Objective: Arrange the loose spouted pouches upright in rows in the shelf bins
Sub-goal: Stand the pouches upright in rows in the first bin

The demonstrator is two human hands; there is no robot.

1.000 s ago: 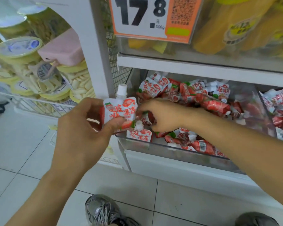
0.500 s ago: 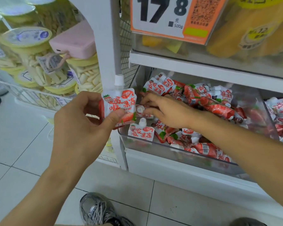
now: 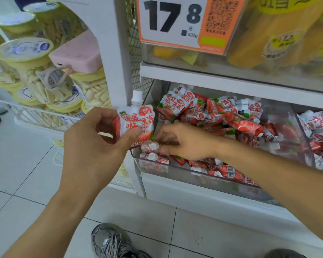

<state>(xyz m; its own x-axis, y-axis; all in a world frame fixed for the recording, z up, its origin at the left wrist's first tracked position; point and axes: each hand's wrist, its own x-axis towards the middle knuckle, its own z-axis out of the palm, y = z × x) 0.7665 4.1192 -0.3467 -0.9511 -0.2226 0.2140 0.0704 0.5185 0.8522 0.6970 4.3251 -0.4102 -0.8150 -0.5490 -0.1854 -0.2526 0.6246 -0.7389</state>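
Clear shelf bin [image 3: 175, 173] loaded with loose red-and-white spouted pouches [image 3: 237, 123], heaped at all angles beyond the right fingers; two pouches [image 3: 154, 159] standing spout-up at the front-left corner, just below those fingers; neighbouring bin [image 3: 306, 138] further along the right forearm, likewise jumbled. Left hand [image 3: 93, 146] pinching one upright pouch [image 3: 135, 121] between thumb and curled fingers, white spout topmost, held just outside the bin's left edge against the white shelf post [image 3: 114, 53]. Right hand [image 3: 183, 142] inside the bin, fingers curled round a small pouch [image 3: 149, 147] at the spout end; grip partly hidden. Pouch print legible: 吸吸果冻, strawberry picture. Price card [image 3: 183, 23] above: 17.8 元, 500g, QR code on orange. Lidded snack tubs [image 3: 26, 58] in a wire rack beyond the left knuckles. Open room only in the front-left corner; tiled floor [image 3: 26, 174] below.
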